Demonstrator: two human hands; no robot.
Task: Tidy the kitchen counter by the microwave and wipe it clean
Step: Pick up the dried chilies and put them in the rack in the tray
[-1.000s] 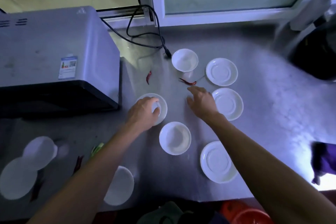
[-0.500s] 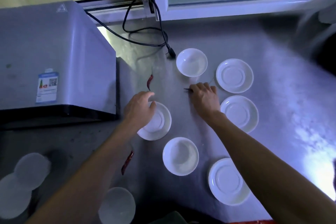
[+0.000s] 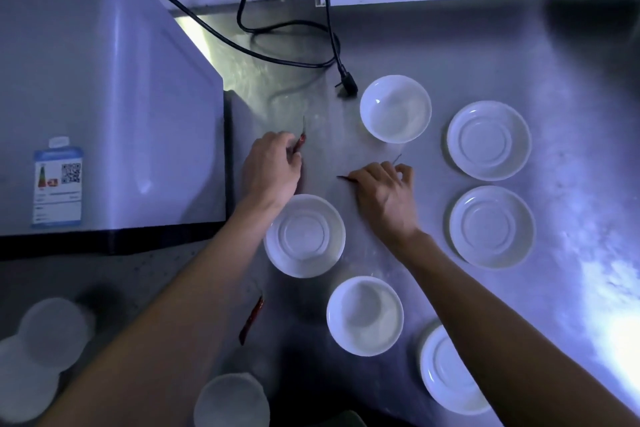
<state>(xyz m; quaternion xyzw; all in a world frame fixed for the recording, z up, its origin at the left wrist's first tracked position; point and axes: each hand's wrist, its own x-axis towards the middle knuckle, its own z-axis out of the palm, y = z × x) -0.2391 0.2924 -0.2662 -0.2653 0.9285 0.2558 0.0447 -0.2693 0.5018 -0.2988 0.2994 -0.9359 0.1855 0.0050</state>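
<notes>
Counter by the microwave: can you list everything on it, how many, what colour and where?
microwave: one, grey, left side of the counter.
cord: one, black, behind the dishes, its plug lying loose by the far bowl.
bowls: two clear ones, white, one far, one near the middle front; blurred white dishes at bottom left, count unclear.
saucers: four, white, three on the right, one by the left arm.
chillies: three, red, one loose at the front, one at each hand.
left hand: fingers pinch a chilli.
right hand: fingers curl over a chilli.
</notes>
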